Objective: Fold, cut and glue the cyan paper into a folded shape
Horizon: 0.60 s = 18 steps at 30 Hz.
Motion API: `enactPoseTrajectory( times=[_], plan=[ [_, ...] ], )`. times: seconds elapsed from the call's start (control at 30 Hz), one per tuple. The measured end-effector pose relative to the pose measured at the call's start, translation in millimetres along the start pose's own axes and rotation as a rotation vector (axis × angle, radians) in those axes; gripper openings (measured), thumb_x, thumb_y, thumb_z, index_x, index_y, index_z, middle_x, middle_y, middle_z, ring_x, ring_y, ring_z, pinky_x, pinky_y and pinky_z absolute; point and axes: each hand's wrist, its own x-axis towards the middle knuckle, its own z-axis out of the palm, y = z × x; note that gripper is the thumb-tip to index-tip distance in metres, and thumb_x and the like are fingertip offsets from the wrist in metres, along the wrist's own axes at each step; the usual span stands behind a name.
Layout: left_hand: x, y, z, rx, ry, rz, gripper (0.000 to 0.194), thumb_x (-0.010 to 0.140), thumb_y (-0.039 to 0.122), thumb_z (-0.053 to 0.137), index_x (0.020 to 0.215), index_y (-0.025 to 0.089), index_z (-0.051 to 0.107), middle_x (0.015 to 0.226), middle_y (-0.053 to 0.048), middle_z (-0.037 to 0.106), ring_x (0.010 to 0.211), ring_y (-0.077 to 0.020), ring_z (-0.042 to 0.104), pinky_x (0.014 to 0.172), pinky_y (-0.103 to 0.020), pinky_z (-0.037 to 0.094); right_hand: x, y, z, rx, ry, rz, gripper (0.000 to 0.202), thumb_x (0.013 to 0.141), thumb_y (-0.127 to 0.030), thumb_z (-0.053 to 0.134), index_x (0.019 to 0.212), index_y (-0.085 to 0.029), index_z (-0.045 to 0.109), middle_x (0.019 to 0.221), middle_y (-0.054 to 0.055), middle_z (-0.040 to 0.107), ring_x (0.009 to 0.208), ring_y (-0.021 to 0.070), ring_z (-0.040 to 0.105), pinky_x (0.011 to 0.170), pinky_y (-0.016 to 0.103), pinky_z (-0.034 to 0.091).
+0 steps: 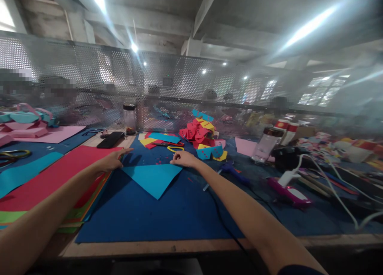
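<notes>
A blue sheet of paper (154,178), folded to a triangle that points toward me, lies on the blue mat. At its left corner is my left hand (112,162), index finger stretched out and the other fingers closed at the paper's tip. My right hand (184,159) pinches the right corner, its fingers curled together. Just beyond it are yellow-handled scissors (175,148), beside loose blue, red and yellow paper pieces (164,138). Under my left forearm is a stack of coloured paper with a red sheet (68,167) on top.
Behind my right hand rises a pile of folded dotted paper pieces (201,132). To the right are a blue glue gun (235,173) with its cord, a glass bottle (265,145) and a magenta power strip (289,192). A phone (110,140) and a jar (129,119) stand back left.
</notes>
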Motion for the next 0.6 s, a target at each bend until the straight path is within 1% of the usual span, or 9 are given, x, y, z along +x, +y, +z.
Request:
enactPoseTrajectory(
  times=[0.13,0.23,0.37,0.43,0.6],
  plan=[
    [0.5,-2.9,-1.1,-0.014,-0.014,0.002,0.101,0.048,0.015,0.050,0.149,0.016,0.046,0.150,-0.013,0.056,0.143,-0.0320,0.045,0.103,-0.037,0.051,1.7,1.6,1.1,0.000,0.006,-0.010,0.025,0.078,-0.047,0.077,0.088,-0.024,0.074,0.089,0.000,0.074,0.086,0.0194,0.067,0.069,0.024,0.043],
    [0.2,-4.5,-2.0,-0.019,-0.024,0.000,0.104,0.046,0.015,0.048,0.150,0.017,0.044,0.153,-0.012,0.052,0.145,-0.0312,0.043,0.097,-0.033,0.055,2.5,2.6,1.8,0.003,0.010,-0.018,0.025,0.078,-0.047,0.077,0.088,-0.024,0.074,0.090,0.000,0.074,0.087,0.0195,0.067,0.069,0.024,0.043],
    [-2.1,-5.1,-4.0,-0.008,-0.025,-0.011,0.105,0.046,0.016,0.048,0.152,0.017,0.042,0.153,-0.014,0.052,0.143,-0.0336,0.046,0.091,-0.033,0.057,3.1,3.5,2.4,0.006,0.016,-0.027,0.025,0.078,-0.047,0.077,0.088,-0.024,0.074,0.089,0.001,0.074,0.085,0.0195,0.067,0.069,0.024,0.043],
    [-3.8,-5.3,-5.2,-0.005,-0.032,-0.009,0.105,0.047,0.016,0.048,0.152,0.017,0.042,0.153,-0.014,0.052,0.142,-0.0342,0.047,0.092,-0.035,0.056,3.3,3.9,2.6,0.007,0.019,-0.030,0.025,0.077,-0.047,0.078,0.087,-0.024,0.074,0.089,0.001,0.074,0.084,0.0194,0.067,0.069,0.024,0.043],
    [-5.8,-7.3,-7.9,0.006,-0.042,0.002,0.105,0.046,0.017,0.047,0.152,0.018,0.043,0.154,-0.013,0.051,0.146,-0.0318,0.042,0.103,-0.037,0.050,3.4,4.7,3.3,0.010,0.026,-0.039,0.025,0.077,-0.046,0.078,0.088,-0.024,0.074,0.089,0.001,0.074,0.085,0.0198,0.066,0.070,0.024,0.043]
  ],
)
